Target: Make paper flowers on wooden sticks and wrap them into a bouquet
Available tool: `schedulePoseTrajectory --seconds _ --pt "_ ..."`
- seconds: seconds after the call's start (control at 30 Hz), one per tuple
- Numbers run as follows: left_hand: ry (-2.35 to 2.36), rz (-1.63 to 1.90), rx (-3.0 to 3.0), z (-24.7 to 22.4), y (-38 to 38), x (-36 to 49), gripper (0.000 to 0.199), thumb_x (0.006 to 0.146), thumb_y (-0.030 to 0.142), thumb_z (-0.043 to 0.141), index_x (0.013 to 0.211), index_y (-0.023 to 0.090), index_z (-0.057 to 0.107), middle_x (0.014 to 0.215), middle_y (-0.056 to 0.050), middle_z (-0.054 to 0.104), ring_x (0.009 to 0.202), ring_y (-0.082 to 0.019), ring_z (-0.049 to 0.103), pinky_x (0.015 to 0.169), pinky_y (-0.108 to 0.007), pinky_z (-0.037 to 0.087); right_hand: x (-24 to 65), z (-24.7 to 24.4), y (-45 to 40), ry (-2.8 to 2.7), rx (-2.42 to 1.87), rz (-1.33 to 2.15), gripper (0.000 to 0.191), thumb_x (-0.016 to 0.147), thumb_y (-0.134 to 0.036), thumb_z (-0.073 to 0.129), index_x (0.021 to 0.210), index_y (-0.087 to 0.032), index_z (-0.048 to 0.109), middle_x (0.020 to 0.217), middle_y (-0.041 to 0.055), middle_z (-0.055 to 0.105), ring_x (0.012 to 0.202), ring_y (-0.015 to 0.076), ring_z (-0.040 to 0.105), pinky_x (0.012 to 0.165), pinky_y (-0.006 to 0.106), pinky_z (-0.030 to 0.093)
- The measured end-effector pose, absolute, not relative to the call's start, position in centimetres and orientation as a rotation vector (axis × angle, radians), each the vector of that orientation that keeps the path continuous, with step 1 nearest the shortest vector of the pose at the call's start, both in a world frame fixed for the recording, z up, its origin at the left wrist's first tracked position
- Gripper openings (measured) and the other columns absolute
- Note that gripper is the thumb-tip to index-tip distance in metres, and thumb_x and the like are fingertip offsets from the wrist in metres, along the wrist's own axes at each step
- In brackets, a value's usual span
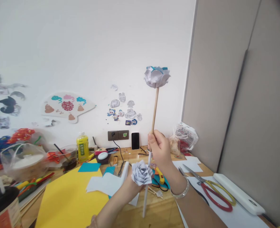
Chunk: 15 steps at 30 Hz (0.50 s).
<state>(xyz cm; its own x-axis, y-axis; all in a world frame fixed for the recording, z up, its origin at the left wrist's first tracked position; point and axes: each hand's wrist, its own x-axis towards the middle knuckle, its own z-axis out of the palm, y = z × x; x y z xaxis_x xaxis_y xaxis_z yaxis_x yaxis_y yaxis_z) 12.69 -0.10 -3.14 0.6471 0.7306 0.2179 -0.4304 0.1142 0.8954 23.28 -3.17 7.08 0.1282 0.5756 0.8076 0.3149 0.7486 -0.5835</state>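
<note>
My right hand (pixel 160 147) is closed around a thin wooden stick (pixel 155 110), held nearly upright. At its top sits a white paper flower (pixel 157 77) with blue paper among the petals. Below my right hand a white rod-like length (pixel 145 202) carries on down towards the table; whether it is the same stick, wrapped, I cannot tell. Lower and to the left, my left hand (pixel 130 183) is at a second flower, a white folded-paper rose (pixel 142 173). The rose hides most of its fingers, which look closed on it.
Yellow card (pixel 71 196), blue paper (pixel 89 167) and white sheets (pixel 104 183) lie on the left. A yellow glue gun (pixel 161 175) is behind my hands. Scissors (pixel 217 198) and a long white device (pixel 238 193) lie right. A phone (pixel 135 141) and yellow bottle (pixel 83 147) stand by the wall.
</note>
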Motion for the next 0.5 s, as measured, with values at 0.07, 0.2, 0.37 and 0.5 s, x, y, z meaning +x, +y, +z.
schedulePoseTrajectory --seconds 0.07,0.2,0.37,0.5 --pt "0.321 0.878 1.188 -3.0 -0.1 12.8 0.031 0.072 0.037 0.061 0.054 0.019 0.045 0.046 0.005 0.037 0.039 -0.007 0.032 0.041 -0.023 0.022 23.6 7.2 -2.9 -1.498 -0.761 0.263 0.034 0.089 -0.045 0.04 0.064 -0.022 0.039 0.053 -0.0067 0.038 0.049 0.01 0.04 0.046 0.022 0.03" --pt "0.342 0.871 1.209 -3.5 0.4 13.3 0.039 0.073 0.049 0.057 0.052 0.019 0.044 0.044 0.005 0.036 0.036 -0.007 0.029 0.039 -0.023 0.02 24.6 7.8 -2.2 -1.48 -0.741 0.322 0.032 0.088 -0.045 0.042 0.067 -0.021 0.044 0.055 -0.0066 0.039 0.048 0.0096 0.038 0.046 0.022 0.029" --pt "0.367 0.905 1.229 -4.5 1.0 13.1 0.045 0.072 0.058 0.054 0.052 0.019 0.043 0.046 0.003 0.04 0.038 -0.008 0.034 0.038 -0.022 0.022 26.6 9.5 -1.1 -1.375 -0.72 0.312 0.032 0.085 -0.048 0.047 0.07 -0.021 0.048 0.056 -0.0065 0.041 0.048 0.0095 0.04 0.046 0.021 0.032" --pt "0.381 0.981 1.246 -4.7 1.8 12.7 0.048 0.07 0.059 0.057 0.05 0.019 0.04 0.048 0.003 0.04 0.041 -0.008 0.036 0.04 -0.022 0.029 28.4 10.6 -0.2 -1.235 -0.672 0.25 0.033 0.085 -0.05 0.047 0.072 -0.02 0.051 0.057 -0.0064 0.043 0.048 0.0089 0.041 0.045 0.02 0.032"
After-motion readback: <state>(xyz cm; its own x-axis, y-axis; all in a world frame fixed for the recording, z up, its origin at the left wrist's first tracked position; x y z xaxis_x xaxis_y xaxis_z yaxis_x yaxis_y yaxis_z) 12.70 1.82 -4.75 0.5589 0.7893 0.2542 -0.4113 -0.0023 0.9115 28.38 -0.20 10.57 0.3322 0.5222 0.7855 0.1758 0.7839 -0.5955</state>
